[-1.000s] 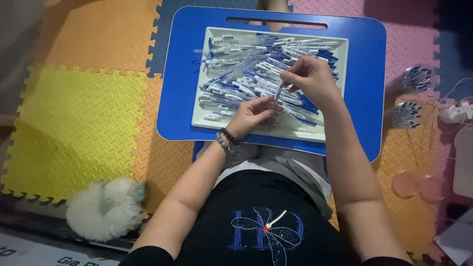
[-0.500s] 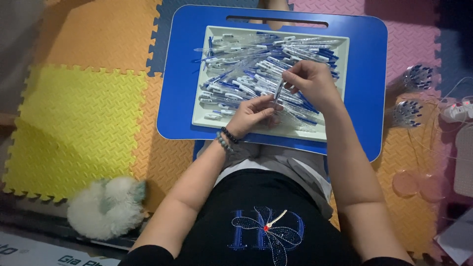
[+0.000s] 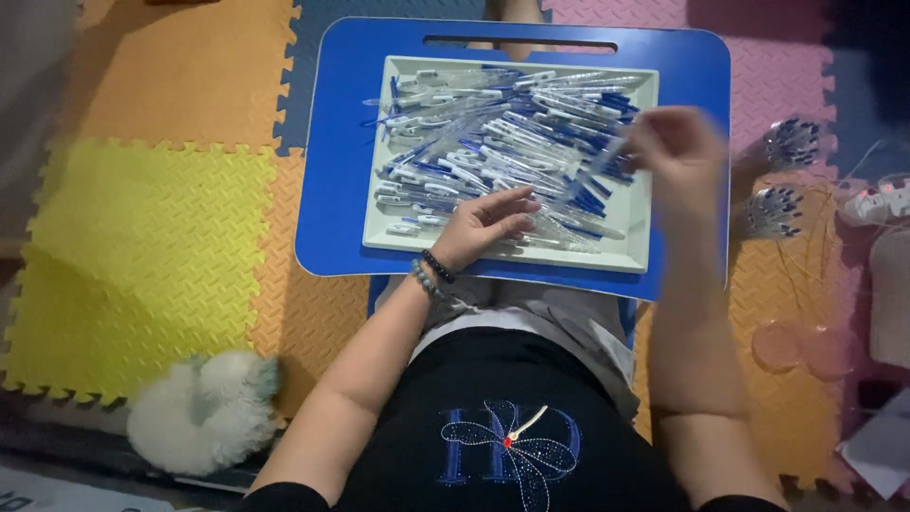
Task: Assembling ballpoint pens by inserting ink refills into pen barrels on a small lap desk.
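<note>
A white rectangular tray (image 3: 384, 232) holds a heap of several blue-and-clear pens (image 3: 493, 133). It rests on a blue lap table (image 3: 336, 142) over my legs. My left hand (image 3: 488, 223) lies on the pens at the tray's front, its fingers loosely curled on them. Blurred by motion, my right hand (image 3: 675, 152) hovers over the tray's right edge. Its fingers are pinched on what looks like a pale pen (image 3: 611, 154).
Two bundles of pens (image 3: 789, 142) (image 3: 773, 210) lie on the foam floor mats to the right of the lap table. A white power strip (image 3: 877, 199) is at the far right. A fluffy white toy (image 3: 199, 412) sits at the lower left on the yellow and orange mats (image 3: 142, 237).
My right hand has swung from the middle of the tray out to its right edge with the pen. My left hand has stayed on the pens.
</note>
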